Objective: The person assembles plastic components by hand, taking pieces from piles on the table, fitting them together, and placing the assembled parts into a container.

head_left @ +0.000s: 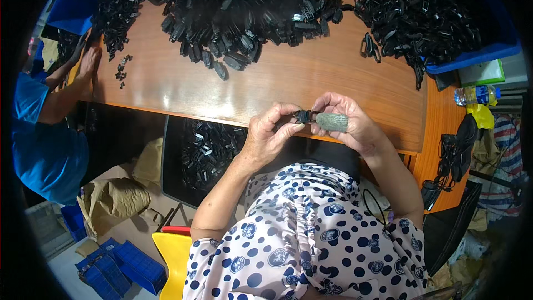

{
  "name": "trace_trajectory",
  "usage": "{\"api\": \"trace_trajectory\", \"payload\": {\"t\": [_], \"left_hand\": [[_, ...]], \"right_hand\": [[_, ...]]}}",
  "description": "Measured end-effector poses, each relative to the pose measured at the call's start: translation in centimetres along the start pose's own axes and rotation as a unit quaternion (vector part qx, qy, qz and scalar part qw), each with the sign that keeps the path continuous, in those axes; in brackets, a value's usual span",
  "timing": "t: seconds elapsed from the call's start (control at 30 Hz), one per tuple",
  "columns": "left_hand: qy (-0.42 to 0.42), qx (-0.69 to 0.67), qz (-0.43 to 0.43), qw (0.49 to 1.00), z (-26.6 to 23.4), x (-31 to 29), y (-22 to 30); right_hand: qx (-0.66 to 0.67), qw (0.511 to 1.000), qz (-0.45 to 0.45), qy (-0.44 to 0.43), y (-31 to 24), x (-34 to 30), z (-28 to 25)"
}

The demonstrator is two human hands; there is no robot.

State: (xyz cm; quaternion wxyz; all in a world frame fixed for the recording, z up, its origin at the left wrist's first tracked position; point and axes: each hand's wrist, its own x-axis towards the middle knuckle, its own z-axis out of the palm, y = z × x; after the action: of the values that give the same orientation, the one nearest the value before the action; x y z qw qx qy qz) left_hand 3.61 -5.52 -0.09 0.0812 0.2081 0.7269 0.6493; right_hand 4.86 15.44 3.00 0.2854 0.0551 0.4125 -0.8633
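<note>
In front of my body, by the table's near edge, a small black plastic buckle [303,116] is held between both hands. My left hand [270,131] pinches its left end between thumb and fingers. The fingers of my right hand [351,121] are closed at its right end. A grey-green knitted finger cover [333,122] sits on my right thumb and hides part of the grip. Beyond my hands, a big heap of black plastic parts [239,11] lies on the brown wooden table [200,91].
Another heap of black frame-like parts [411,16] spills from a blue bin [477,58] at the far right. Below the table edge, a black tray [172,183] holds more parts. At the left, a person in a blue shirt [47,139] reaches onto the table. A bottle [477,95] lies right.
</note>
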Motion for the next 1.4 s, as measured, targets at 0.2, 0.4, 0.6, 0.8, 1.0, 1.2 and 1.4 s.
{"api": "trace_trajectory", "payload": {"t": [0.2,0.4,0.6,0.8,1.0,1.2,1.4], "left_hand": [[-0.023,0.020,0.008,1.000,-0.2,0.2,-0.4],[-0.059,0.171,0.111,0.977,-0.8,1.4,1.6],[-0.093,0.152,0.101,0.979,0.1,1.2,2.7],[-0.072,0.046,0.022,0.996,1.1,3.0,1.1],[-0.015,-0.230,-0.145,0.962,1.5,3.4,-0.6],[-0.011,-0.440,-0.331,0.834,3.1,2.5,-0.3],[-0.009,-0.479,-0.331,0.813,3.4,2.7,-0.4]], "right_hand": [[-0.051,0.998,0.023,0.015,0.0,0.2,-0.8],[-0.196,0.977,0.079,0.040,-1.3,0.1,-0.6],[-0.115,0.978,0.173,0.027,-1.4,-0.7,-1.4],[-0.157,0.975,0.149,0.044,-1.6,-0.2,-2.2],[-0.067,0.994,0.004,-0.083,-1.1,1.7,-1.5],[-0.101,0.994,-0.025,0.023,0.9,2.1,-1.7],[-0.127,0.985,0.033,0.115,1.3,2.4,-1.0]]}}
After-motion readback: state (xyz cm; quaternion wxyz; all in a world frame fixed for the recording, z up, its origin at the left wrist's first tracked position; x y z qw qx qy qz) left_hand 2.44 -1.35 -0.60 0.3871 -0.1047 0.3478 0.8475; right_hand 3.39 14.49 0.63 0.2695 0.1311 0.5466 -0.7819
